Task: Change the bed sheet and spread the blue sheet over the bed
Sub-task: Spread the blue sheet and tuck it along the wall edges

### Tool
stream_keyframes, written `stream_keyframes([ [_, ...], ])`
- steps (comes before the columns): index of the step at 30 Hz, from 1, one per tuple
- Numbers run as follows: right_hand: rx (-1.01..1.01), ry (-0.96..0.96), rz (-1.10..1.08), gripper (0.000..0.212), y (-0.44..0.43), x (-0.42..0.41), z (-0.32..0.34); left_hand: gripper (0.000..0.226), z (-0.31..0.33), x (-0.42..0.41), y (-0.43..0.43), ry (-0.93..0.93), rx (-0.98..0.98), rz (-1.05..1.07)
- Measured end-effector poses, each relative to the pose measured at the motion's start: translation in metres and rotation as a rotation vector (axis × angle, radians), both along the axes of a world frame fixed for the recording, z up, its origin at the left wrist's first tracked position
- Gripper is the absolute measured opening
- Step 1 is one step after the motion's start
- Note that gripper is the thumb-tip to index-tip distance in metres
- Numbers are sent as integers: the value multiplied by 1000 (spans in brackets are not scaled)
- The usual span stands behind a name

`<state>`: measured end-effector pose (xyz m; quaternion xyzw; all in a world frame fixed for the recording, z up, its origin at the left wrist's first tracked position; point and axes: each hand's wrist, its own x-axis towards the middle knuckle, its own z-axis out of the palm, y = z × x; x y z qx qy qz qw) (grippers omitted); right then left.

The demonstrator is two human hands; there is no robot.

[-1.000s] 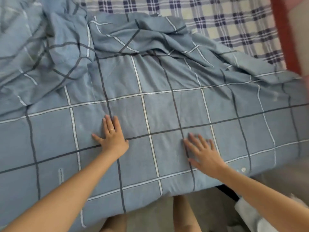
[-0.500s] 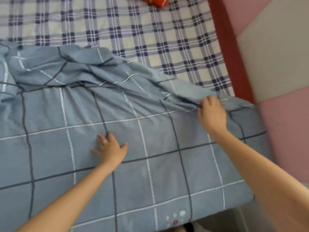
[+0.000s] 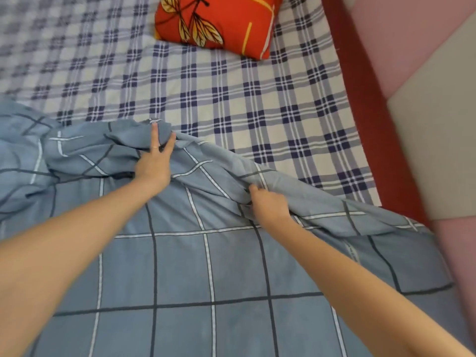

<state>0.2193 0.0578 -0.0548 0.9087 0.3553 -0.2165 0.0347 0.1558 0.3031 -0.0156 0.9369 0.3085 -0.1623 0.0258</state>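
The blue sheet [image 3: 206, 266] with dark and white grid lines lies flat over the near part of the bed. Its far edge is bunched in a ridge that runs from the left to the right side. My left hand [image 3: 154, 163] reaches into the folds at the ridge's peak, and cloth is caught between its fingers. My right hand [image 3: 269, 203] grips a fold of the same ridge further right, fingers curled under the fabric. Beyond the ridge the white and navy plaid sheet [image 3: 231, 99] lies uncovered on the mattress.
A red pillow [image 3: 219, 21] with a leaf print lies at the far end of the bed. A dark red bed frame [image 3: 360, 99] runs along the right side, against a padded pink and grey wall [image 3: 425, 124].
My left hand left the flat sheet and moved forward into the bunched folds. My right hand shifted left along the ridge. The view tilted up, so the pillow shows.
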Motion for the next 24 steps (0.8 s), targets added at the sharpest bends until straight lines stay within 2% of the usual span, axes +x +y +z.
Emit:
stream_keyframes([
  [2,36,-6,22,29,-3,11,0,105,-2,16,19,134,48,52],
  [4,90,19,-63,28,-10,24,6,102,-1,28,34,246,87,76],
  [6,226,65,-234,26,-20,35,18,78,-1,36,44,313,72,16],
  [8,411,225,-471,24,-20,51,25,45,-1,44,55,403,104,-11],
  [11,710,639,-984,16,-11,84,37,34,7,62,56,409,170,59],
  [12,763,675,-1053,15,-8,96,41,31,13,72,57,375,189,79],
  [14,733,498,-960,15,0,123,49,27,30,101,61,236,171,138],
  [17,699,184,-804,14,8,166,62,25,53,147,73,10,-33,249],
  [20,667,73,-786,23,21,205,63,30,62,183,84,-237,-376,414],
  [24,537,-71,-760,26,36,242,54,43,58,213,90,-393,-436,410],
])
